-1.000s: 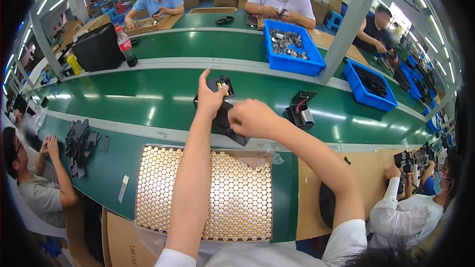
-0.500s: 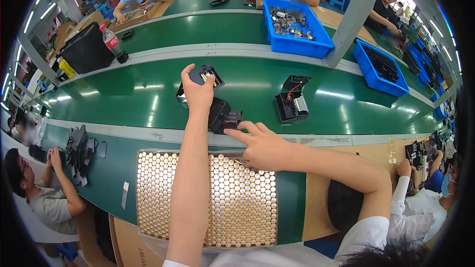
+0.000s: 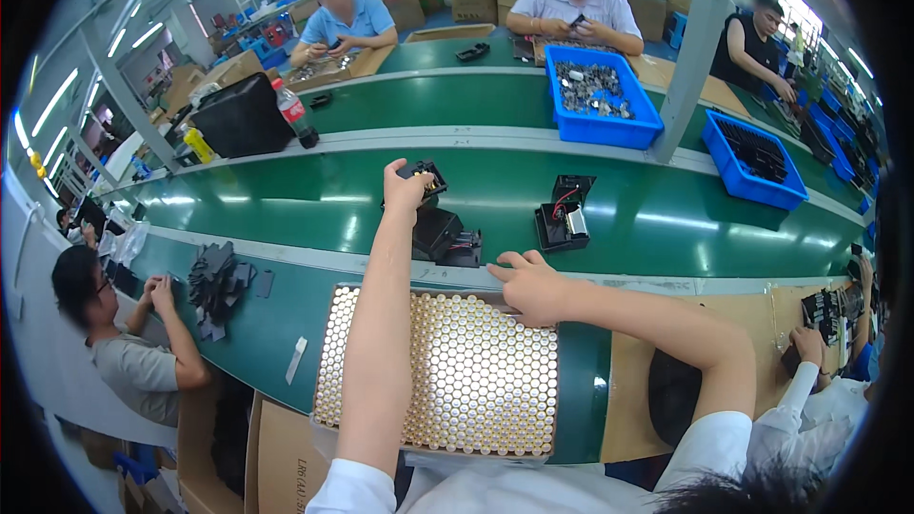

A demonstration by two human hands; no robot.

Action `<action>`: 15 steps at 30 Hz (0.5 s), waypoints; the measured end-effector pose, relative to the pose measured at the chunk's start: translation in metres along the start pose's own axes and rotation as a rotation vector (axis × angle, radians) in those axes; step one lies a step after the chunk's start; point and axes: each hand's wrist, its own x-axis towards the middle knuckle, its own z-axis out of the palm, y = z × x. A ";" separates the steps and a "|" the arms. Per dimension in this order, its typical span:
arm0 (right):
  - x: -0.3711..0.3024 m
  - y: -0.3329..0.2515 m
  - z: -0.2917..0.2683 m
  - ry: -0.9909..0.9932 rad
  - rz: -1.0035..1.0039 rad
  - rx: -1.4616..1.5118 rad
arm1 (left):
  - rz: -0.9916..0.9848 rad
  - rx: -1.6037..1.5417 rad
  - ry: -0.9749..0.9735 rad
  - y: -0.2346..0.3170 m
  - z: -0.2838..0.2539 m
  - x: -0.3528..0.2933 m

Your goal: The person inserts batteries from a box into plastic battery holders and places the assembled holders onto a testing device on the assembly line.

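Note:
My left hand (image 3: 406,192) is closed on a black plastic case (image 3: 434,177) above the green surface, and metal contacts show inside the case. Just nearer to me lies another black box (image 3: 440,232), its compartment side facing right. My right hand (image 3: 535,287) is over the far right edge of a tray of upright batteries (image 3: 476,371) with gold-coloured ends. Its index finger points toward the black box, apart from it. The other fingers curl under, and what they hold, if anything, is hidden. To the right stands an open black box (image 3: 564,225) with red wires and a silver-white part.
A blue bin of small metal parts (image 3: 602,95) and a blue bin of black parts (image 3: 757,160) stand across the line. Black pads (image 3: 221,286) are heaped at left. A bottle (image 3: 293,114) stands beside a black case (image 3: 243,116). Co-workers sit around; a grey post (image 3: 692,57) rises ahead.
The whole view has shifted, so the bench appears farther right. My right hand has drawn back from the near black box toward the battery tray. My left hand keeps hold of the case.

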 end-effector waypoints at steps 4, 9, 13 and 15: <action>-0.010 0.016 -0.029 0.070 -0.031 0.293 | 0.020 -0.067 -0.105 0.010 -0.031 0.013; 0.066 0.040 -0.068 0.506 0.255 0.881 | 0.123 -0.060 -0.093 -0.003 -0.067 0.029; 0.166 0.066 -0.061 0.749 0.261 1.138 | 0.197 -0.042 -0.112 -0.015 -0.076 0.040; 0.221 0.071 -0.045 0.825 0.201 1.050 | 0.228 -0.029 -0.097 -0.016 -0.088 0.049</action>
